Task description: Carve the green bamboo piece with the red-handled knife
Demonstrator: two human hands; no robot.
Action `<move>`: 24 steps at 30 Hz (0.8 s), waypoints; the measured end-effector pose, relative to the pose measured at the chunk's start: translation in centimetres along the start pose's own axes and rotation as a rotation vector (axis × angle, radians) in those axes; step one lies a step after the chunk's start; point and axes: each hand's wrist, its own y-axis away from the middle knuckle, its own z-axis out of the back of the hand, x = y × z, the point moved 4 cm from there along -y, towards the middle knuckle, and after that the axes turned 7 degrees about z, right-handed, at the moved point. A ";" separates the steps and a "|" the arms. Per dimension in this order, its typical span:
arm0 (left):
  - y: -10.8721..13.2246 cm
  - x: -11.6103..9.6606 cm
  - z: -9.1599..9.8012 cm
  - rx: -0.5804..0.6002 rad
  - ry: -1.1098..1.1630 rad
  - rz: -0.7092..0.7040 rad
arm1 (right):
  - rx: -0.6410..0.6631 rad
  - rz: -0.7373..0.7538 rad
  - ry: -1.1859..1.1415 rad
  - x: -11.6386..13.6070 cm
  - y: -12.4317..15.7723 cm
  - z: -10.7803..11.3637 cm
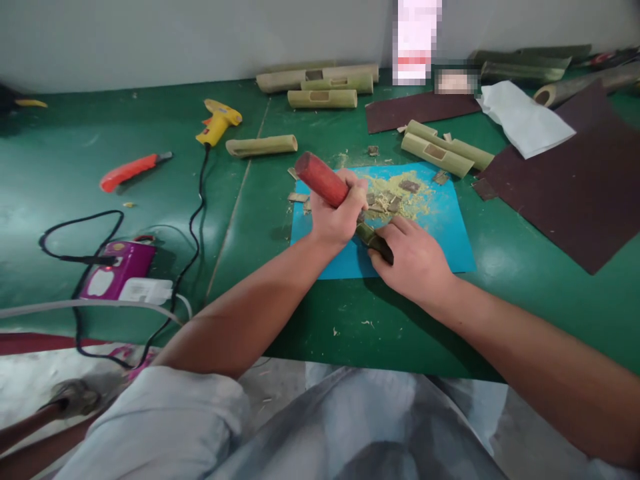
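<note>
My left hand (337, 212) is closed around a tool with a thick red handle (323, 179); its working end, pointing down at the bamboo, is mostly hidden by my fingers. Under it lies a short green bamboo piece (371, 237), and my right hand (415, 257) grips its near end. Both hands are over a blue sheet (455, 230). Just beyond them, yellowish shavings (400, 190) and several small bamboo chips (410, 186) are scattered on the sheet.
Bamboo tubes with cut windows lie behind (323, 99) and at right (436, 155). Brown sheets (565, 180) and white paper (525, 120) are at right. On the left are a yellow glue gun (218, 123), an orange utility knife (131, 172) and a corded purple power strip (120, 270).
</note>
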 end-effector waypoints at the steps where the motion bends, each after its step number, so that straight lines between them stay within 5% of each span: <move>1: 0.0 -0.1 0.0 -0.003 -0.004 0.000 | -0.002 0.003 0.002 0.0 0.0 0.0; 24: -0.3 0.2 0.2 -0.031 0.018 0.104 | -0.010 0.015 0.010 -0.2 0.1 -0.2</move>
